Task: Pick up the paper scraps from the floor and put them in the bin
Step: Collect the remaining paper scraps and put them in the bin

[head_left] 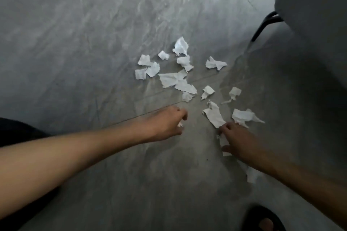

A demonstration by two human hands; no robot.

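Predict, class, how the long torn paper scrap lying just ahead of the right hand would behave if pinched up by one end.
The long scrap is thin and creased, so it would probably droop rather than stay stiff. It looks very light, so a slight push from the right hand would likely slide it across the smooth floor. Its ragged edges suggest it tears easily.

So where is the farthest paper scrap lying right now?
In the head view, the farthest paper scrap lies on the grey floor at the top of the cluster, right of centre, just above another crumpled scrap and left of the black chair leg.
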